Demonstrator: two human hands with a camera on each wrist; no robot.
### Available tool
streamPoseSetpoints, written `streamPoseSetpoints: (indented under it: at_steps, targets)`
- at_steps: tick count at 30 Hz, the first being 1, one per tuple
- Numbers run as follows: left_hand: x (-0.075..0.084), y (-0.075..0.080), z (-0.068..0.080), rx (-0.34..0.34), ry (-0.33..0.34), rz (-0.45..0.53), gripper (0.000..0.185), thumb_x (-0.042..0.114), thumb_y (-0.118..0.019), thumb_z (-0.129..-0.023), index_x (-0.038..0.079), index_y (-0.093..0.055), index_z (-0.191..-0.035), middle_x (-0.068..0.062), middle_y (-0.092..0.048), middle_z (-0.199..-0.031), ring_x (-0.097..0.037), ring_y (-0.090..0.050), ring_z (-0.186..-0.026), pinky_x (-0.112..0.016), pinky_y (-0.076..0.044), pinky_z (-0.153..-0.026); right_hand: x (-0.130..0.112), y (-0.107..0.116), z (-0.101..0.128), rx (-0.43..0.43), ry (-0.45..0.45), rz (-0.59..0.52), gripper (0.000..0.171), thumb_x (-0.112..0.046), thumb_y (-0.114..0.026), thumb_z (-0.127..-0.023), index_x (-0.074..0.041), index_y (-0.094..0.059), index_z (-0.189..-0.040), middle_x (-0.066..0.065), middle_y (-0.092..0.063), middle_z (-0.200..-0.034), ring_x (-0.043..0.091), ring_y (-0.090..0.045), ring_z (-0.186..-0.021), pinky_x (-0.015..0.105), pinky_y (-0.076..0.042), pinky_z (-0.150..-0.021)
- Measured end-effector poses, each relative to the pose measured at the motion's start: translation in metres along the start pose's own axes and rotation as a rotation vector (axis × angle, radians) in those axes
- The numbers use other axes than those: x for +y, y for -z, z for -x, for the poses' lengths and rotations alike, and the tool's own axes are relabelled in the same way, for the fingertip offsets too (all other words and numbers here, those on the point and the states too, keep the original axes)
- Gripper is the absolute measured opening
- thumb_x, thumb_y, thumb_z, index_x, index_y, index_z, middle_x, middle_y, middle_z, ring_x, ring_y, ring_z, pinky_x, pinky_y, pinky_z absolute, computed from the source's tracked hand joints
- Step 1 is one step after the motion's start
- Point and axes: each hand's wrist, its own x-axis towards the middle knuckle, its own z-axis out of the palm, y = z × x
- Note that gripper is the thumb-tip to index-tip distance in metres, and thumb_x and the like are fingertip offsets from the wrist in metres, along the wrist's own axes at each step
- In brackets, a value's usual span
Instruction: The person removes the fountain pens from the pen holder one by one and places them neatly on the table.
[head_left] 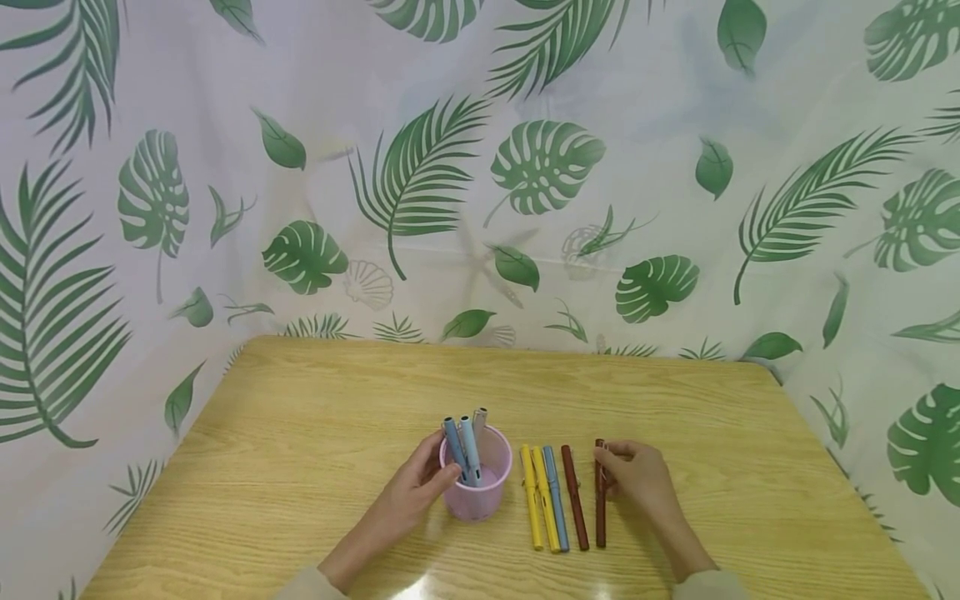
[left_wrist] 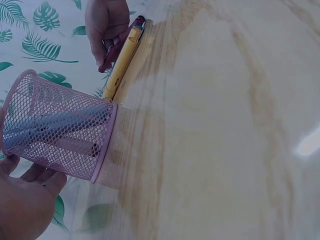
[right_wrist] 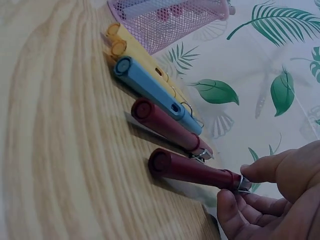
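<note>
Lot: pink mesh cup (head_left: 476, 502), 1 pc.

We log: L hand (head_left: 408, 493) curled round cup, 3 pens (head_left: 471, 446) in; R hand (head_left: 645, 479), thumb + fingers, pinches dk-red pen (head_left: 601, 512), R end of pen row (head_left: 546, 504). Step, we judge: pick-up; next calls for clean lift, clear of adj. red pen (head_left: 575, 500). Wood-grain table (head_left: 300, 433): cup approx. midway betw. L & R edges, well in from far edge. Leaf-print cloth (head_left: 315, 192) behind.

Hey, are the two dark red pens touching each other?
Apart: the head view plainly shows bare tabletop between the left dark red pen and the right dark red pen.
</note>
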Motion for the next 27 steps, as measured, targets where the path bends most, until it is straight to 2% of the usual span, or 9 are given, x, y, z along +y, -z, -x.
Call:
streamPoseSetpoints:
  at_steps: [12,21,27]
  targets:
    - [-0.001,0.0,-0.001,0.002,-0.006,-0.007,0.064,0.016,-0.054,-0.109,-0.006,-0.023,-0.16,-0.031,-0.026,-0.163,-0.046,-0.031,-0.148,-0.05,-0.028,-0.122,-0.002,-0.01,0.001,0.045,0.039,0.103,0.038,-0.014,-0.069,-0.099,0.018,-0.064,-0.12,0.011,-0.074,-0.082,0.017,-0.066,-0.059,0.026,-0.057,-0.049]
    - [-0.002,0.0,-0.001,-0.001,-0.012,-0.007,0.063,0.016,-0.054,-0.109,-0.006,-0.023,-0.16,-0.03,-0.025,-0.163,-0.045,-0.029,-0.149,-0.049,-0.026,-0.122,-0.009,-0.014,0.003,0.065,0.069,0.2,0.036,-0.014,-0.07,-0.098,0.018,-0.066,-0.115,0.024,-0.075,-0.094,0.023,-0.072,-0.073,0.029,-0.059,-0.055]
    - [-0.001,0.0,-0.001,-0.001,-0.006,-0.003,0.063,0.016,-0.054,-0.109,-0.006,-0.023,-0.16,-0.03,-0.024,-0.164,-0.045,-0.028,-0.149,-0.049,-0.026,-0.123,-0.009,-0.015,0.003,0.06,0.079,0.244,0.036,-0.015,-0.069,-0.098,0.017,-0.065,-0.114,0.022,-0.075,-0.095,0.024,-0.073,-0.077,0.028,-0.059,-0.056]
